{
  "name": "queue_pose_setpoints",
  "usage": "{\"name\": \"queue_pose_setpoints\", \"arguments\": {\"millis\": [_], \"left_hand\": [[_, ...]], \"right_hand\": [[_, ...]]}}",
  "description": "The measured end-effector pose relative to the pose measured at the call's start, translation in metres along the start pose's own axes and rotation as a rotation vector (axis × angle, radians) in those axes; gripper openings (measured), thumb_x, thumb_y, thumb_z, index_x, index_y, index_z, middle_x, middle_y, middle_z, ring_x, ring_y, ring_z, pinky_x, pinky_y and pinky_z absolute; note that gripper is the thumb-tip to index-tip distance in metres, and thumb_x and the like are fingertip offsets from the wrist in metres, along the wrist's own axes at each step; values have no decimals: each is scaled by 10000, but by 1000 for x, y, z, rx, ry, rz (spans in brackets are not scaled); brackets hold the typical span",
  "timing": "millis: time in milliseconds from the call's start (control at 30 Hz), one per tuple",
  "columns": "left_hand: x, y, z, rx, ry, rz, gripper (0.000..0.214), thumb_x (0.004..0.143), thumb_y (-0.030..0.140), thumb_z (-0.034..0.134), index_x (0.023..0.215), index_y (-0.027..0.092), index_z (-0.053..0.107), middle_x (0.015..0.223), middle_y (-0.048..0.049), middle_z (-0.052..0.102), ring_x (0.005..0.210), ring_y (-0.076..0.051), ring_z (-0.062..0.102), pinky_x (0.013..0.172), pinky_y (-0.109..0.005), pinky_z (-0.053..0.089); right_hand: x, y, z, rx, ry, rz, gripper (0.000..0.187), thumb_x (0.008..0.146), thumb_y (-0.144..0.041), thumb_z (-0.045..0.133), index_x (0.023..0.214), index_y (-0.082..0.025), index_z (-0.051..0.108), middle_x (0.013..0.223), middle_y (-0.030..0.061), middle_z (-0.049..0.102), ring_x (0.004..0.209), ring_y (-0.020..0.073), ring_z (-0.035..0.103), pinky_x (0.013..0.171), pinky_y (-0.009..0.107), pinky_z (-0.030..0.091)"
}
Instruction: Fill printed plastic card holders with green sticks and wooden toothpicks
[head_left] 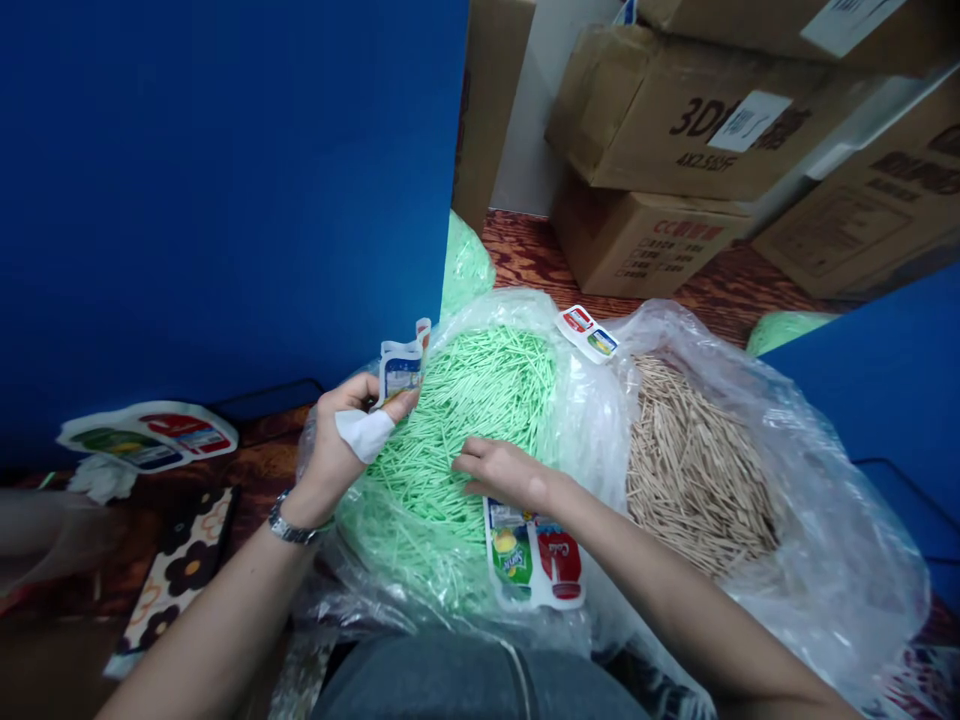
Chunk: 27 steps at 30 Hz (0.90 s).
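Observation:
My left hand [349, 425] is closed around a printed pouch [401, 370] with a white wavy edge, held upright over the green sticks. A white wrap [365, 432] covers part of its thumb. My right hand [506, 472] reaches down to the thin light-green sticks [487, 385] in a clear plastic bag. Its fingers are curled at the surface of the pile, and whatever they pinch is hidden. Below that hand lies a flat pouch [536, 560] printed with drink bottles, one marked Cola. Another small printed pouch [587, 333] rests on the plastic between the two bags.
Thin brown sticks [694, 465] fill a second clear bag [840, 490] on the right. Stacked cardboard boxes [675, 120] stand behind. A blue panel [225, 180] rises at the left. A printed pouch [150, 437], crumpled tissue [103, 478] and a flower-patterned item [176, 570] lie at left.

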<state>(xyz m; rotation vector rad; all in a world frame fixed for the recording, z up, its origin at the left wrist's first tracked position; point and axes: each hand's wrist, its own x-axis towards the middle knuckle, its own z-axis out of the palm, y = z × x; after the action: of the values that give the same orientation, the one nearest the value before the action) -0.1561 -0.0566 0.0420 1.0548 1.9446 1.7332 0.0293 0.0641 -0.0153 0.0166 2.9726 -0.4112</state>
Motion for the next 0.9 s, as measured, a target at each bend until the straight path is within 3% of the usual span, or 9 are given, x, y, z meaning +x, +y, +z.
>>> {"name": "queue_pose_setpoints", "arguments": {"millis": [100,300,533,700,900], "left_hand": [[0,0,-1,-18,-6,-13,179,706,296,739,757,141,665,739,-20,677,617,-137,579,549,-245,431],[1,1,-2,-45,-9,-22,178,706,301,742,790,161,674,783,-30,691,644,-156,602,549,-256,441],[-2,1,-1,-28,-5,38,143,706,288,735,732,167,663,713,-21,677,588,-145,583,480,-239,413],[-2,2,3,-23,-16,53,157,703,287,732,680,160,643,653,-4,656,540,-125,554,459,-231,397],[-1,1,6,-28,-42,63,149,705,278,728,671,164,638,617,6,640,510,-115,532,443,-228,386]], "right_hand": [[4,-1,2,55,-7,-1,127,878,-217,524,977,-185,597,922,39,568,820,140,559,700,226,426],[16,-11,3,-9,-16,-9,403,841,-261,577,1231,-233,482,1002,61,565,757,162,561,631,250,412],[19,-7,9,-74,-77,-55,157,858,-313,564,954,-209,632,1005,58,569,774,163,540,622,250,391],[15,-1,-1,9,-47,-73,175,886,-316,527,940,-204,650,951,43,582,759,131,540,635,225,386],[17,-7,-2,-161,-56,-96,150,902,-179,474,875,-190,622,837,27,581,718,141,528,575,236,341]]}}
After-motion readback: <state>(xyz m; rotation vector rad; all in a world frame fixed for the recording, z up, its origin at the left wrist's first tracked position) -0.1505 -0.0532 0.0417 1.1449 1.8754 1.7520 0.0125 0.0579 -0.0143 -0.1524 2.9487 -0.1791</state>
